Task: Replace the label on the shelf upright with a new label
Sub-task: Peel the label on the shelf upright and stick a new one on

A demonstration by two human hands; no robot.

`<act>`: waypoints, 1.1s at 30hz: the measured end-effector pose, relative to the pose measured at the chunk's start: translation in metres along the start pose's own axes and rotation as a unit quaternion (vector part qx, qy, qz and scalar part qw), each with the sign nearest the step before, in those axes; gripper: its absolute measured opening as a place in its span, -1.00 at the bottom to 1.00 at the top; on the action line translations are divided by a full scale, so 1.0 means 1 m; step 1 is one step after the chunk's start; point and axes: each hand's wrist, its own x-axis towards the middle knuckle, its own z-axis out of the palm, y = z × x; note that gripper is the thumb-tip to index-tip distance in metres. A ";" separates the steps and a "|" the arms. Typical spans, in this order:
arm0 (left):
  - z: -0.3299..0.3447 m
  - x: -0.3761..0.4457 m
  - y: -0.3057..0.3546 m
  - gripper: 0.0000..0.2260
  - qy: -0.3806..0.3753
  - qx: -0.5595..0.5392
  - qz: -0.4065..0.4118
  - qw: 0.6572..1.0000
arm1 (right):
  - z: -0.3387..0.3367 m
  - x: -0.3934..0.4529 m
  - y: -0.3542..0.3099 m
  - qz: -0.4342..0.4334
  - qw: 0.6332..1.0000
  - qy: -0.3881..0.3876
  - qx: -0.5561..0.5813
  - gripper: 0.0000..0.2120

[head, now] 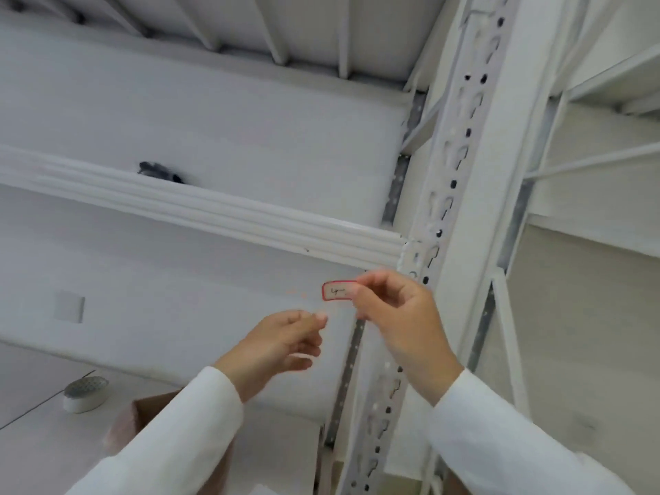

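Observation:
A small white label (335,291) with a red border and handwriting is pinched at its right end by my right hand (396,316), held in the air just left of the white perforated shelf upright (453,180). My left hand (285,342) hovers below and left of the label with fingers loosely curled; whether it holds anything I cannot tell. Both arms wear white sleeves. The label is apart from the upright.
A white shelf beam (214,209) runs leftwards from the upright. A roll of white tape (85,393) lies on the shelf at lower left, beside a brown cardboard box (150,419). More white racking (589,162) stands to the right.

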 end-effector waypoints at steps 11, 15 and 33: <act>0.095 0.038 0.104 -0.85 0.158 0.320 0.303 0.884 | -0.102 0.052 -0.034 0.036 0.982 0.184 0.001 -0.89; 0.105 0.044 0.107 -0.71 0.207 0.484 0.296 0.797 | -0.090 0.057 -0.027 0.026 0.984 0.164 -0.059 -0.95; 0.105 0.052 0.102 -0.75 0.203 0.483 0.289 0.801 | -0.077 0.067 -0.009 -0.013 0.967 0.229 -0.116 -0.92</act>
